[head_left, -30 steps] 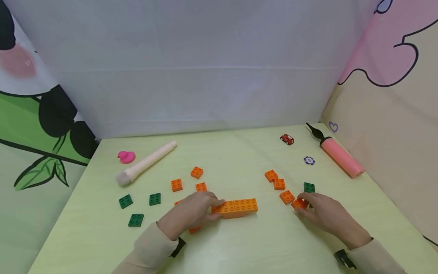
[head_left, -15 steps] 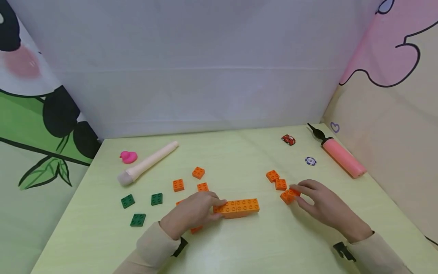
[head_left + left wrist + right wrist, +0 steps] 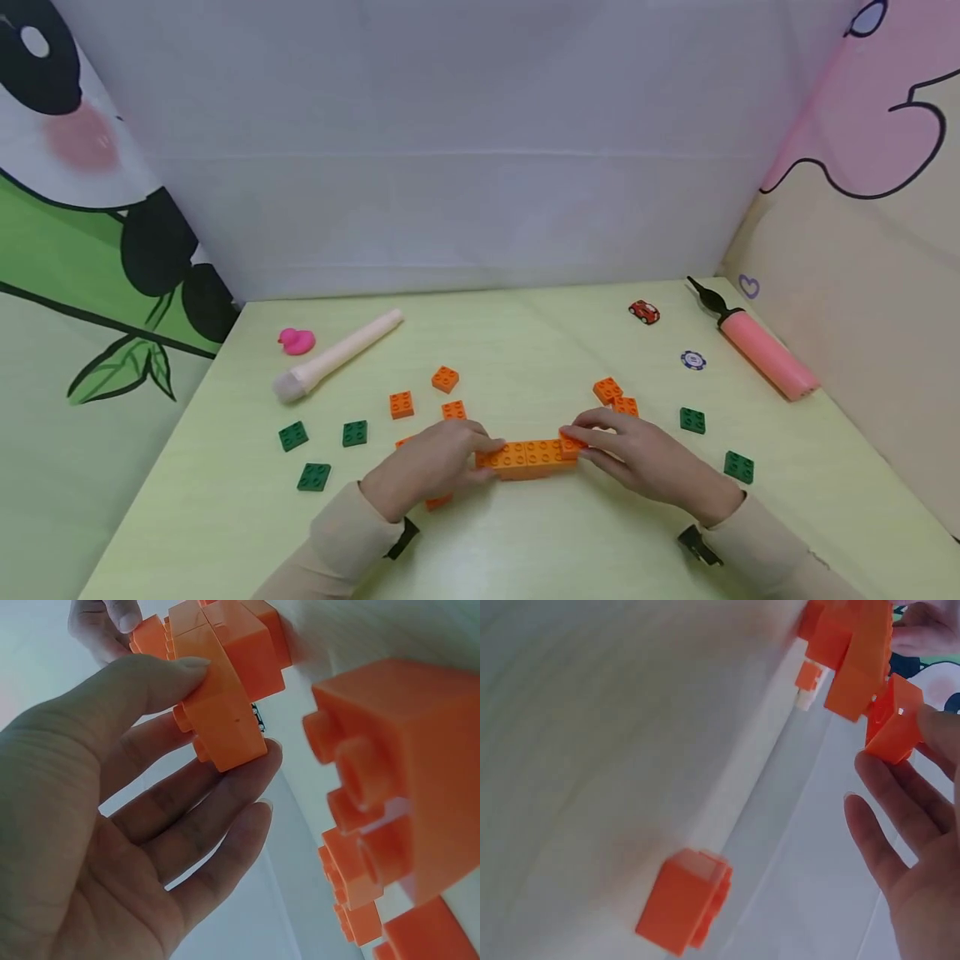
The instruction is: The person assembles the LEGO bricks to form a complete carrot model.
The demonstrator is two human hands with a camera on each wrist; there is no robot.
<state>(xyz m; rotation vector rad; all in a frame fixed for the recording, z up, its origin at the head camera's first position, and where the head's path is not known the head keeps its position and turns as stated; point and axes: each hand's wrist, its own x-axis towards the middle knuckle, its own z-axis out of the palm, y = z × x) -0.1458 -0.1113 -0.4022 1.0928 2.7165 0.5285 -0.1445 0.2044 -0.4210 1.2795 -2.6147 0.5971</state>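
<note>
A row of joined orange building bricks (image 3: 517, 460) lies in front of me, studs up. My left hand (image 3: 431, 467) grips its left end, thumb on one side and fingers on the other in the left wrist view. My right hand (image 3: 645, 454) pinches a small orange brick (image 3: 895, 720) by its sides. That brick is at the row's right end, over the studs; in the right wrist view it looks tilted, and I cannot tell whether it is pressed on. The left wrist view shows a lower brick layer (image 3: 251, 656) under the row.
Loose orange bricks (image 3: 445, 379) lie around my left hand; others (image 3: 607, 390) lie beyond my right. Green bricks (image 3: 313, 477) sit left, two more (image 3: 738, 467) right. Farther back are a pink duck (image 3: 297, 341), white tube (image 3: 337, 357), toy car (image 3: 644, 312), chip (image 3: 693, 360) and pink pump (image 3: 768, 354).
My right hand has picked up a small orange brick on the right and carried it left to the row's end. The left hand keeps its grip. Two green bricks on the right are uncovered.
</note>
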